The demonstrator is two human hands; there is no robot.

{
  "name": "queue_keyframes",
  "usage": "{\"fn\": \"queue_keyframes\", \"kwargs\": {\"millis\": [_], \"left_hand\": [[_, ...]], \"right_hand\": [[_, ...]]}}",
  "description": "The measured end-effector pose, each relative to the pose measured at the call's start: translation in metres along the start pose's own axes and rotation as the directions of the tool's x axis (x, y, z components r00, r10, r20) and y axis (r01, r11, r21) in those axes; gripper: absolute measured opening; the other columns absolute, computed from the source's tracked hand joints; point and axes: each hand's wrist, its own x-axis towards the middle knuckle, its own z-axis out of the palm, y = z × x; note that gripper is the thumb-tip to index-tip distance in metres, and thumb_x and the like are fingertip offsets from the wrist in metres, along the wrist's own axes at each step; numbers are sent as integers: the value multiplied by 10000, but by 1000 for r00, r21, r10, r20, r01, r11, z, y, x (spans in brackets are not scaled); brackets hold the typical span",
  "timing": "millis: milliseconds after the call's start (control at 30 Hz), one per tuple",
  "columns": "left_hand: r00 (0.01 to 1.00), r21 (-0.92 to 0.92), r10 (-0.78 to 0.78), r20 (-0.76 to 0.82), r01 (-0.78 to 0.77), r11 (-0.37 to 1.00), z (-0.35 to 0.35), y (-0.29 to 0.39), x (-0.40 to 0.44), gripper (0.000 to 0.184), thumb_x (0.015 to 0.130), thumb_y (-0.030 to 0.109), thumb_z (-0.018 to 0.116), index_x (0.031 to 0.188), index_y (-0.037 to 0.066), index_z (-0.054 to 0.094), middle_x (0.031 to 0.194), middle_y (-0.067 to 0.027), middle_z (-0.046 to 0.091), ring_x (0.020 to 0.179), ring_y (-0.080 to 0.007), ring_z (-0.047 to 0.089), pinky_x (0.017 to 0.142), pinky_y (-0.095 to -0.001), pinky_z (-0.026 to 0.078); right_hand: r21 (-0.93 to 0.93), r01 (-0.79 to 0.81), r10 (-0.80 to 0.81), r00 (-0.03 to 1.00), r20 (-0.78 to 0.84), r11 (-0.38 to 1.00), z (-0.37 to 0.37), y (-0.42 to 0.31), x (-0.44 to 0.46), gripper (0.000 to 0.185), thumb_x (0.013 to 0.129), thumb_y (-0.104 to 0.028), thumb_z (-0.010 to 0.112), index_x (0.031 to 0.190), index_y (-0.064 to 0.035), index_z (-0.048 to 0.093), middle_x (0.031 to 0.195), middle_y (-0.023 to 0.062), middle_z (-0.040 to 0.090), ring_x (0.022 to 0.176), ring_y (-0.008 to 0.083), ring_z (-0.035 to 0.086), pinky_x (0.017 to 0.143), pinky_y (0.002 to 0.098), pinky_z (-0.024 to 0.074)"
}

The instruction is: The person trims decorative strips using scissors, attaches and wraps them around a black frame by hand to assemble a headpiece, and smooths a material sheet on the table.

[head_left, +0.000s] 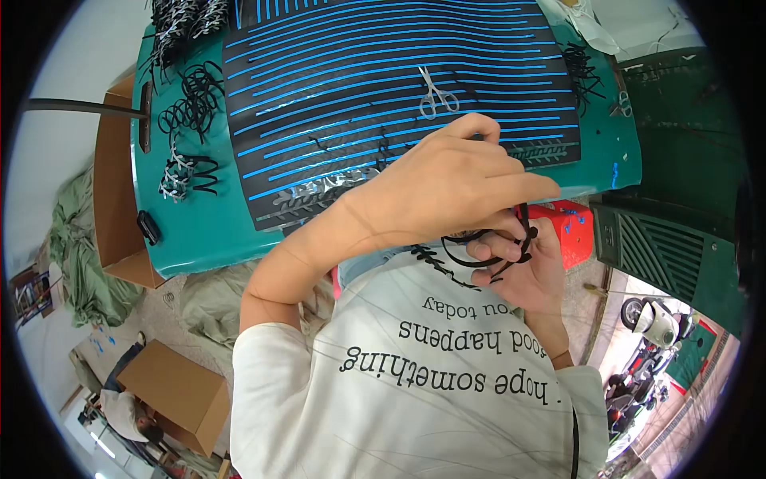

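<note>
My left hand (455, 180) reaches across in front of me, its fingers bent and closed on a black cord (524, 219). Just below it, my right hand (527, 267) pinches the same looped cord between thumb and fingers. A leaf-patterned black strip (431, 255) hangs by the loops against the white shirt. Beyond my hands lies a black sheet (359, 88) with rows of blue lines, carrying leafy strips near its front edge. Small scissors (435, 100) rest on the sheet, just beyond my left hand. The exact fingertip contact is partly hidden.
The green table (191, 247) holds black cord bundles (191, 100) at left and more cords (581, 68) at right. Other scissors (622, 104) lie at the right edge. A red container (568, 231) stands beside my right hand. A person (128, 411) bends near a cardboard box (179, 391).
</note>
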Motion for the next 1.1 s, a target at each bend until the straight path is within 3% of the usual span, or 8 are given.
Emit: {"fn": "queue_keyframes", "kwargs": {"millis": [67,200,733,900,1000,1100], "left_hand": [[993,74,112,30,-114,991,-4,0,2,321,656,214,666,952,104,609,653,22,535,589,-129,496,722,-293,378],[986,78,160,48,-163,984,-8,4,6,315,645,209,670,929,89,604,647,19,517,589,-133,496,727,-304,394],[968,-72,204,149,-195,978,-11,5,9,185,645,167,681,772,49,616,686,-21,560,609,-168,510,709,-310,411],[961,-84,200,191,-187,979,-9,9,16,170,650,159,682,757,49,610,673,-21,553,606,-171,508,693,-305,410],[937,-76,182,297,-167,983,-11,11,21,159,649,153,685,740,51,603,667,-18,550,604,-169,507,678,-301,406],[930,-57,189,316,-180,982,-13,10,26,154,651,152,687,732,54,599,663,-13,547,600,-167,504,672,-300,404]], "right_hand": [[16,-6,6,1000,5,1000,0,2,0,283,820,-297,423,927,-59,532,654,14,469,891,246,495,696,448,470],[-39,-59,61,996,65,997,-2,2,-2,270,877,-388,385,839,-141,484,698,12,456,939,247,403,719,441,414],[-114,-40,42,999,15,993,3,7,-8,245,857,-342,402,781,-120,474,694,20,479,939,258,415,693,451,433],[-88,-22,26,998,49,996,0,8,-11,221,853,-318,399,806,-113,470,696,28,482,922,256,421,679,451,442],[-82,-3,5,1000,20,997,-2,9,-15,213,857,-311,396,825,-114,470,705,31,484,908,250,421,674,443,443],[-35,-5,10,991,132,999,-13,7,-14,268,870,-318,403,980,-86,481,809,68,533,935,249,455,718,447,447]]}}
